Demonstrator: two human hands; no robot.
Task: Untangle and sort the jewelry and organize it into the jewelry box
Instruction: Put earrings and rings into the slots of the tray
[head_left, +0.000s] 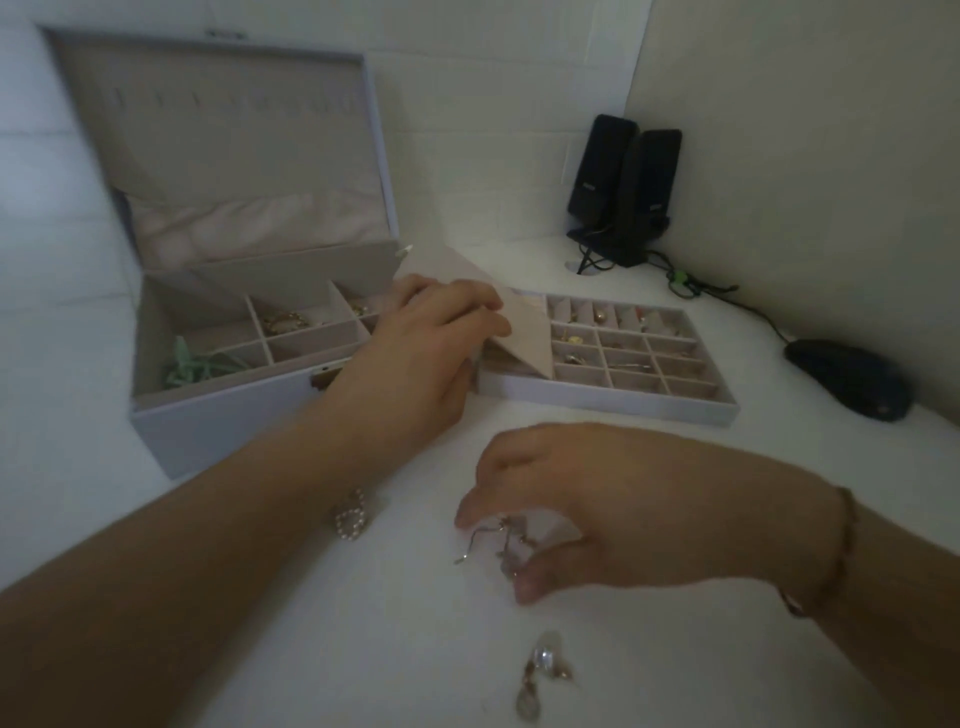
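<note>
A small tangle of silvery jewelry (498, 545) lies on the white tabletop (363, 649) in front of the person, and the right hand (597, 509) is curled down over it, thumb and fingertips pinching the thin metal pieces. Nearer the camera, a second cluster of pale, shiny pieces (543, 675) rests loose on the tabletop, and a beaded bracelet (352, 517) lies partly hidden under the left forearm. The left hand (431, 348) reaches forward between the two containers, its fingers gripping a pale pink flap (519, 332) tilted up over the left end of the divided tray (623, 358). The tray's small compartments hold a few earrings and pins. Just left of it stands the open jewelry box (249, 332), lid upright, with gold pieces and a green ribbon in its compartments. Two black speakers (623, 187) and a dark mouse (847, 376) sit behind at the right.
</note>
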